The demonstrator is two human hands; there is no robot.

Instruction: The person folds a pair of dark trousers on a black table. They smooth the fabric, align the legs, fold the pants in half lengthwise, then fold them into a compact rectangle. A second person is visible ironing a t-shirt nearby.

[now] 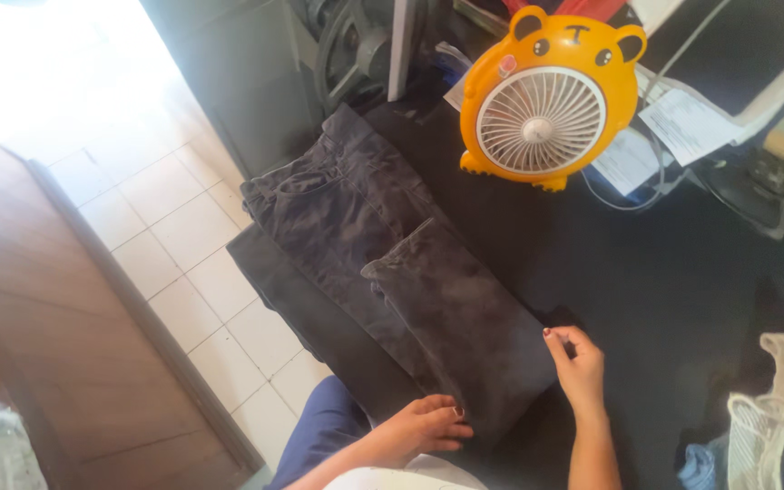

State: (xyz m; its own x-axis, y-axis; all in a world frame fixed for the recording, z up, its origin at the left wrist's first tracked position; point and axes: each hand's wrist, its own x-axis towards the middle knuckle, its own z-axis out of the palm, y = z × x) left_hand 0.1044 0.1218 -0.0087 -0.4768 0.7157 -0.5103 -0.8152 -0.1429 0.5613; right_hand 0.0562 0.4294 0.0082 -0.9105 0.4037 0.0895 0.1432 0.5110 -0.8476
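Note:
A pair of dark grey jeans point(365, 218) lies on a black-covered table point(646, 272), with the legs folded back over themselves. My left hand point(424, 425) rests on the near edge of the fold, fingers curled onto the fabric. My right hand point(578, 363) pinches the right corner of the folded leg between thumb and fingers. The waistband points toward the far left corner of the table.
An orange bear-shaped desk fan point(546, 100) stands at the back of the table, with papers point(682, 122) and cables beside it. A white mesh item point(759, 426) lies at the right. White floor tiles point(183, 236) and a wooden surface point(56, 345) are on the left.

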